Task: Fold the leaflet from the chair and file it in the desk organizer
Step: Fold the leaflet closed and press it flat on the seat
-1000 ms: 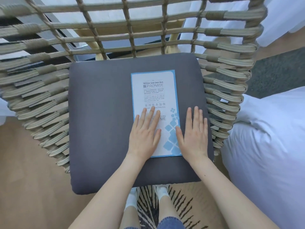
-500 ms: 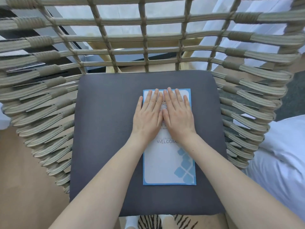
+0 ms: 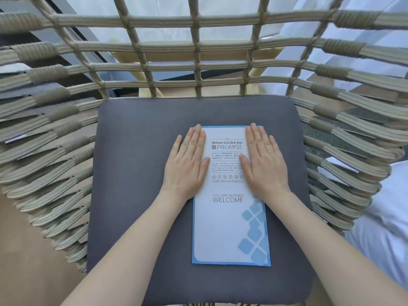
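Hands spread apart since; left hand (image 3: 187, 161), right hand (image 3: 263, 161) flat on leaflet (image 3: 229, 226).

My left hand (image 3: 188, 162) and right hand (image 3: 262, 161) lie flat, palms down, fingers straight, on the upper half of the leaflet (image 3: 229, 217). Each covers one long edge, leaving the printed middle bare between them. The leaflet lies flat on the grey cushion (image 3: 136, 173) of the woven chair (image 3: 44, 133). White bedding (image 3: 384, 217) sits to my right.
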A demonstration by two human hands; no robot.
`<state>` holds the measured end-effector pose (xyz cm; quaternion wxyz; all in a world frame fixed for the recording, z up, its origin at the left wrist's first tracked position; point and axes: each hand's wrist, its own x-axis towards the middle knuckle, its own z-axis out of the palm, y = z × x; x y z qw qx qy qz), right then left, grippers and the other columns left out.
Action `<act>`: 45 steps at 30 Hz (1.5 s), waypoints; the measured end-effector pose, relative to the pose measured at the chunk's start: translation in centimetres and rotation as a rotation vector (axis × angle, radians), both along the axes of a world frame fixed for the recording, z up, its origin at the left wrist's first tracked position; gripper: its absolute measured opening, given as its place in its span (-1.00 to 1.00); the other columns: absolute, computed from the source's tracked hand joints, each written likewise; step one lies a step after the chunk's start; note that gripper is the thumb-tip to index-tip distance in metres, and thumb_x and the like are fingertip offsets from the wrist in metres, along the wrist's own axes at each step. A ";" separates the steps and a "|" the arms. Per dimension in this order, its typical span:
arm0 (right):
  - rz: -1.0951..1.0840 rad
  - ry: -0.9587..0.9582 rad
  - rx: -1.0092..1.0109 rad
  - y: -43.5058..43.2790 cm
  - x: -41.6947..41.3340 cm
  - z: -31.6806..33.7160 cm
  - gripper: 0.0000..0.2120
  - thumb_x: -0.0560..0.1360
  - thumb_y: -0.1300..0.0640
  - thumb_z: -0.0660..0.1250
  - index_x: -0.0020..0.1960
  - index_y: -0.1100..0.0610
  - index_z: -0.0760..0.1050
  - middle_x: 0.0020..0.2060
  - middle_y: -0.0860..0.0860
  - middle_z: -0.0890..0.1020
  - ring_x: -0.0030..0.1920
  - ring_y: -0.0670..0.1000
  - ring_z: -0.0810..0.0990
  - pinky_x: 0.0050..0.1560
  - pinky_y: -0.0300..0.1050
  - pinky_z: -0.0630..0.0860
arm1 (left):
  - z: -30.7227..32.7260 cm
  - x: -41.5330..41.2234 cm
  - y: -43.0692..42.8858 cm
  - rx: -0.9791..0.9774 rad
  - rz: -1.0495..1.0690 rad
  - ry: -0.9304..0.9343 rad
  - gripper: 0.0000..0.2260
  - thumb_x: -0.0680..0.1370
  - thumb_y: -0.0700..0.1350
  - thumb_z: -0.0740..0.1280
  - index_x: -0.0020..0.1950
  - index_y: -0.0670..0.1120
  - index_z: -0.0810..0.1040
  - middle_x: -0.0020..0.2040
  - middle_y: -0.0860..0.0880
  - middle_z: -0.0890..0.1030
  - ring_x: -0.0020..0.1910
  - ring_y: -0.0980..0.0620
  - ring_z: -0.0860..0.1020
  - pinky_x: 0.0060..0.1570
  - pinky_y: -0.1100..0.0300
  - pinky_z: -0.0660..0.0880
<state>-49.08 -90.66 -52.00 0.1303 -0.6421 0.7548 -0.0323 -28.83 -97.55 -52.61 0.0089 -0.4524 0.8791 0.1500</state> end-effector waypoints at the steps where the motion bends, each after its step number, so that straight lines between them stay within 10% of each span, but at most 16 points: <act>1: 0.005 0.005 0.002 0.1 -0.1 -0.1 -0.38 0.63 -0.07 -0.06 0.60 0.22 0.06 0.59 0.12 0.16 0.59 0.09 0.09 0.56 0.00 -0.05 | -0.1 0.2 0.0 0.000 0.001 0.002 -0.45 0.64 0.02 -0.07 0.58 -0.23 0.08 0.59 -0.16 0.12 0.58 -0.07 0.09 0.54 -0.04 -0.02; 45: -0.079 -0.039 0.057 13.0 6.2 0.6 -0.39 0.60 -0.01 0.06 0.57 0.26 0.17 0.56 0.11 0.18 0.57 0.08 0.16 0.55 0.02 0.04 | 0.4 3.4 13.0 0.078 -0.050 -0.013 -0.45 0.63 0.00 0.01 0.56 -0.24 0.08 0.58 -0.17 0.10 0.56 -0.12 0.14 0.52 -0.03 0.04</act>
